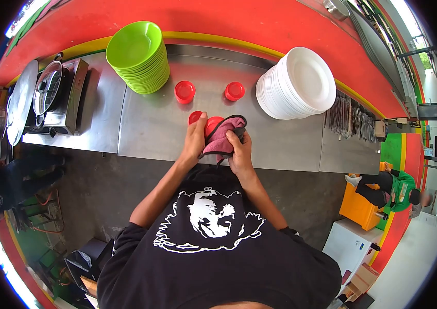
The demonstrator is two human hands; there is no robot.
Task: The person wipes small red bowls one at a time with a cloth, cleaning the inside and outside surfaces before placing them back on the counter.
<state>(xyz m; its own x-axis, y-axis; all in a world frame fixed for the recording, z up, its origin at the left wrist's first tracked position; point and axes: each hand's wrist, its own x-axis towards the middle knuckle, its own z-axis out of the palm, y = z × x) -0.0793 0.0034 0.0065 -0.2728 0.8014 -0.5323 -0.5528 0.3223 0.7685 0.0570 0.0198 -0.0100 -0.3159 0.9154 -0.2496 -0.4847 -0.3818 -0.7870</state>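
Note:
My left hand (195, 139) is closed round a small red bowl (212, 124), held above the steel counter's front part. A pink cloth (224, 138) with black edging is gripped in my right hand (240, 153) and pressed against that bowl, covering part of it. Just behind my left fingers shows another small red bowl (194, 117), partly hidden by them. Farther back on the counter stand two more red pieces, one red bowl (184, 91) at the left and one red bowl (234, 91) at the right.
Tall stacks of green bowls (138, 62) and white plates (301, 85) stand along the counter's (151, 129) back. A stove with a lidded pan (51, 90) is at the left, cutlery (352, 118) at the right. One person (401, 190) sits at right; another (2, 180) is at left.

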